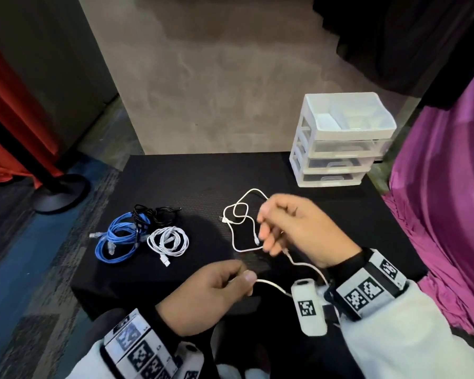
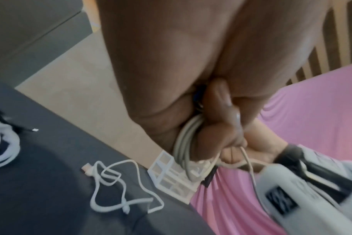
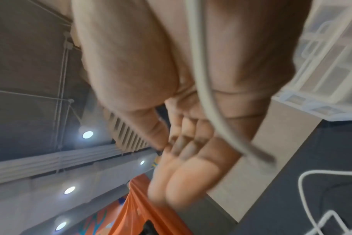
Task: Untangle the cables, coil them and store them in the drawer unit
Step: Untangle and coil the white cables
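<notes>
A loose white cable (image 1: 240,214) lies in loops mid-table on the black table (image 1: 175,181). From there it runs under my right hand (image 1: 268,231) and on to my left hand (image 1: 246,280). My left hand pinches it and holds several coiled turns (image 2: 183,143), seen in the left wrist view. My right hand hovers over the loops with fairly straight fingers (image 3: 181,174), and the cable (image 3: 205,89) runs across its palm. The white drawer unit (image 1: 340,140) stands at the table's back right with its drawers pushed in.
Three coiled cables lie at the table's left: blue (image 1: 115,242), black (image 1: 153,214) and white (image 1: 167,240). A purple cloth (image 1: 449,187) hangs along the right side. A black stand base (image 1: 60,192) sits on the floor to the left.
</notes>
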Tool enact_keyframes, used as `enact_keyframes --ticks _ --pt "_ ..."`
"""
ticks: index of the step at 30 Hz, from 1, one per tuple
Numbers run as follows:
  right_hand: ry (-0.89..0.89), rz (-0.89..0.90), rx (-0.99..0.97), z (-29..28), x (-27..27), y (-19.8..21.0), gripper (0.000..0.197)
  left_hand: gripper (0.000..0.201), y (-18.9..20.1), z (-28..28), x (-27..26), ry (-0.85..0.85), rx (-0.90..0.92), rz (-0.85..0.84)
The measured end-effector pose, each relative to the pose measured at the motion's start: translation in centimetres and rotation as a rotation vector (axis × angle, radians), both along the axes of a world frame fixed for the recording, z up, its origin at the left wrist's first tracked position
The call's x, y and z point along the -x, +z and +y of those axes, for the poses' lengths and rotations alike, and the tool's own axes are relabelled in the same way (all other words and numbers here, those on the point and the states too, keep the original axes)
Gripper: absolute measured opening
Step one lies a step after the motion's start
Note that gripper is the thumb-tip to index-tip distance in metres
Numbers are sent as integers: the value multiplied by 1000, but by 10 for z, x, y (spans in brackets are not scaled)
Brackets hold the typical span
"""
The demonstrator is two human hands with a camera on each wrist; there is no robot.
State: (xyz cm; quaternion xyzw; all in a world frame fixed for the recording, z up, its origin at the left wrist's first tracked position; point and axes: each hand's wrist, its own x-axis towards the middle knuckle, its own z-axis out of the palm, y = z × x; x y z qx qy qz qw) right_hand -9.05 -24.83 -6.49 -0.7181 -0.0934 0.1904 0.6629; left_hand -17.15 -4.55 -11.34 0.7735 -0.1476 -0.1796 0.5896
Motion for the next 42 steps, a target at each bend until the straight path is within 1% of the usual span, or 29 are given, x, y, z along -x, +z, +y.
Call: enact_keyframes --ticks 2,3,5,7,9,11,13,16,17,19,20,22,23,25,26,28,29,30,31,33,35,38,40,42 --pt "-181 -13 -125 -4 -11 3 22 33 -17 5 0 73 -54 -15" --pt "-227 -7 -170 -6 -15 5 22 35 -25 7 -1 114 -91 -2" --pt "-265 -12 -221 -11 -20 9 22 37 -42 16 -2 161 -210 12" --pt "-283 -72 -206 -18 -24 12 21 38 -58 29 -3 160 -366 36" --pt "-288 -174 -118 -28 -28 15 23 39 -66 42 -2 169 -469 59" --pt "-268 -267 8 -40 -30 15 24 40 -67 58 -3 260 -478 103" --pt "-226 -334 146 -51 -31 13 22 41 -64 76 -8 392 -437 143" --pt "-142 -375 312 -59 -28 6 19 46 -52 97 -15 594 -439 113" --pt "-117 -376 340 -58 -26 3 19 48 -48 99 -18 642 -399 113" --pt "-61 -379 373 -54 -19 -3 18 47 -36 95 -22 684 -294 126" --pt "-24 -386 389 -51 -15 -5 17 46 -32 93 -25 689 -277 120" --pt "65 -400 428 -41 -8 -9 15 45 -23 90 -28 691 -312 81" --pt "100 -411 442 -35 -5 -12 13 45 -19 87 -29 697 -294 74" --pt "122 -441 436 -22 1 -20 8 39 -8 75 -29 675 -134 110" --pt "129 -460 429 -15 3 -25 9 33 0 67 -29 642 -37 149" --pt "170 -490 449 0 9 -37 31 29 14 50 -26 591 125 211" --pt "194 -489 453 8 12 -42 39 29 20 43 -25 576 198 246" --pt "211 -473 430 14 14 -46 40 30 24 39 -24 559 277 283" --pt "205 -443 374 20 16 -49 34 31 28 35 -24 537 359 321" --pt "128 -329 193 27 16 -51 14 32 34 31 -24 482 508 393" --pt "66 -200 -3 28 16 -49 19 34 36 31 -23 415 673 478" --pt "46 -27 -227 21 17 -44 22 33 37 36 -22 326 957 586" --pt "13 23 -300 12 14 -45 21 30 38 42 -22 298 1099 589" --pt "-32 9 -256 5 13 -51 21 26 41 46 -22 272 1192 570"
